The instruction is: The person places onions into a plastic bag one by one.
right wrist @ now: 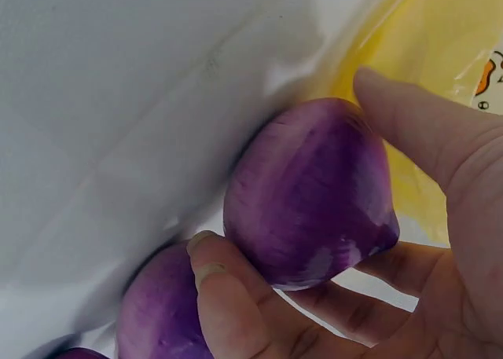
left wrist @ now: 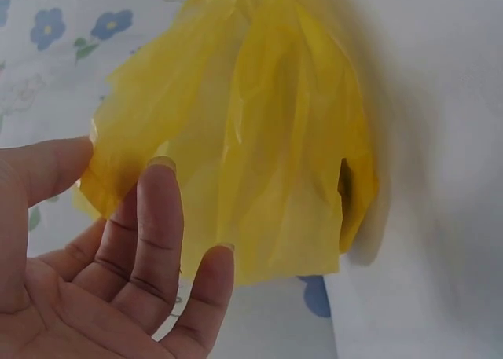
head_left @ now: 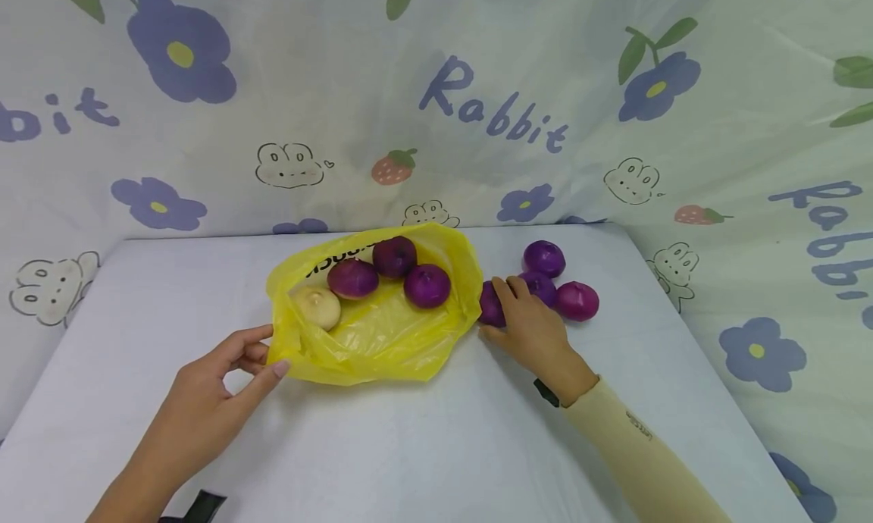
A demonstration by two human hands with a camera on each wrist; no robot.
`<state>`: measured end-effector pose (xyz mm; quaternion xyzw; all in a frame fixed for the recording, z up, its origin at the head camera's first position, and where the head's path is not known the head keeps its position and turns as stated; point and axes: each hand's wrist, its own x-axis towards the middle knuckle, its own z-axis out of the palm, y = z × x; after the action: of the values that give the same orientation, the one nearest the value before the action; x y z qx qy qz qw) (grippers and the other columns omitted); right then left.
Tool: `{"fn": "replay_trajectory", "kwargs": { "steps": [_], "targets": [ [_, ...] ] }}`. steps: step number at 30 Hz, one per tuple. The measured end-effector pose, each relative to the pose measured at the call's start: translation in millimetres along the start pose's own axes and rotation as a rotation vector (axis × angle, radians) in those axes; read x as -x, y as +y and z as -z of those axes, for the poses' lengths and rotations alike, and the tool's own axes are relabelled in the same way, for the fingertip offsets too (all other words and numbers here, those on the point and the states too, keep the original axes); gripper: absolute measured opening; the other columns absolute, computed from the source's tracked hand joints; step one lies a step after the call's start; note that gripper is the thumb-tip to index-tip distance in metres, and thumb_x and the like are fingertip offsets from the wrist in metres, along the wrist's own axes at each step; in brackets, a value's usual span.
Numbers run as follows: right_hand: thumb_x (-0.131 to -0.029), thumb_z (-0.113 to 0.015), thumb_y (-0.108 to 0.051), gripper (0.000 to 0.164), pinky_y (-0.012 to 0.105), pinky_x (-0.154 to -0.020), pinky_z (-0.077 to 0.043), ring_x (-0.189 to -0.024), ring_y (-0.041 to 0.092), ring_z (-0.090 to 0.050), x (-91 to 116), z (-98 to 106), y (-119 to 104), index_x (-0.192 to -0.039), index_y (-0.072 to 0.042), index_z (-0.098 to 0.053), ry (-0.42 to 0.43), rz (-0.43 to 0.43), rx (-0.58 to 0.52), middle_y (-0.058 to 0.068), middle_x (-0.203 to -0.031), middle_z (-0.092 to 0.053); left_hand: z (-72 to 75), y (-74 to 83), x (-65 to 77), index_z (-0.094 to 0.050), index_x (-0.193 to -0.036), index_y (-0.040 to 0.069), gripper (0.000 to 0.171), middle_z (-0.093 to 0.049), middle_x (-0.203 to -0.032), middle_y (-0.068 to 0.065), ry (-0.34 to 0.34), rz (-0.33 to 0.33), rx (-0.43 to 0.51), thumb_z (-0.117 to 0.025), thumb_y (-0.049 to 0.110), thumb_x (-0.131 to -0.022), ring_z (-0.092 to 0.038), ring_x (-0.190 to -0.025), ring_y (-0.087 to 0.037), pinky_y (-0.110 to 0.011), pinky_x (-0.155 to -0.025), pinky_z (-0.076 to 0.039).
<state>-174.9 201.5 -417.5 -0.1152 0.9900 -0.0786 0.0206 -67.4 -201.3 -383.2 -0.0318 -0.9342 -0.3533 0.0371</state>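
A yellow plastic bag (head_left: 389,349) lies with its mouth spread wide on the table. My left hand (head_left: 208,398) pinches the bag's left edge between thumb and fingers; the left wrist view shows the thin yellow film (left wrist: 267,178) there. Inside the bag are three purple onions, one of them (head_left: 427,286) at the right, and a pale onion (head_left: 318,308) at the left. Just outside the bag's right rim, my right hand (head_left: 535,330) grips another purple onion (right wrist: 310,194), thumb on one side and fingers curled round the other.
Three more purple onions sit close together beyond my right hand: one at the back (head_left: 544,258), one at the right (head_left: 577,301), and one partly hidden by the fingers (head_left: 539,287). A white-covered table (head_left: 423,455) meets a patterned cloth (head_left: 355,91) behind it.
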Motion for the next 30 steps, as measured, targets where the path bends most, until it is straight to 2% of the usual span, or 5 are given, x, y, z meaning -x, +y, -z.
{"fn": "replay_trajectory", "kwargs": {
  "steps": [4,13,20,25,30],
  "targets": [
    [-0.090,-0.083,-0.045,0.086,0.053,-0.085,-0.059,-0.107,0.040,-0.067,-0.6,-1.8,1.3,-0.157,-0.009,-0.043,-0.001,0.002,0.007,0.021,-0.148,-0.049,-0.3,-0.1,-0.1,-0.060,-0.142,0.012,0.053,-0.068,-0.106,0.005,-0.008,0.018,-0.010,-0.076,0.038,-0.098,-0.059,-0.095,-0.013,-0.017,-0.075,-0.047],
    [-0.091,-0.082,-0.045,0.084,0.054,-0.092,-0.056,-0.117,0.041,-0.065,-2.5,-2.9,3.1,-0.158,-0.011,-0.044,-0.005,-0.001,-0.005,0.021,-0.151,-0.050,-0.1,-1.7,-0.6,-0.061,-0.141,0.012,0.051,-0.068,-0.105,0.005,0.002,0.001,-0.003,-0.076,0.036,-0.098,-0.057,-0.093,-0.005,-0.017,-0.073,-0.046],
    [-0.091,-0.081,-0.045,0.084,0.055,-0.091,-0.057,-0.115,0.043,-0.066,-0.9,-3.6,6.7,-0.158,-0.010,-0.044,0.018,0.014,-0.031,0.022,-0.150,-0.052,-0.5,-2.2,-1.9,-0.062,-0.140,0.011,0.049,-0.068,-0.103,0.005,0.023,-0.030,0.013,-0.077,0.032,-0.098,-0.057,-0.093,-0.004,-0.011,-0.075,-0.042],
    [-0.090,-0.083,-0.045,0.084,0.055,-0.088,-0.058,-0.113,0.043,-0.067,0.3,-5.3,9.6,-0.157,-0.010,-0.046,0.048,0.033,-0.038,0.022,-0.148,-0.054,-2.3,-3.2,-1.3,-0.062,-0.140,0.011,0.050,-0.068,-0.103,0.006,0.009,-0.014,0.007,-0.077,0.034,-0.098,-0.058,-0.094,-0.007,-0.015,-0.075,-0.043],
    [-0.090,-0.083,-0.044,0.083,0.055,-0.087,-0.058,-0.112,0.043,-0.068,2.1,-7.4,11.0,-0.156,-0.009,-0.047,0.058,0.048,-0.036,0.023,-0.146,-0.056,-4.1,-3.9,-0.9,-0.063,-0.139,0.011,0.049,-0.068,-0.102,0.006,0.005,-0.017,0.012,-0.077,0.033,-0.098,-0.058,-0.094,-0.008,-0.013,-0.076,-0.042]
  ]
}}
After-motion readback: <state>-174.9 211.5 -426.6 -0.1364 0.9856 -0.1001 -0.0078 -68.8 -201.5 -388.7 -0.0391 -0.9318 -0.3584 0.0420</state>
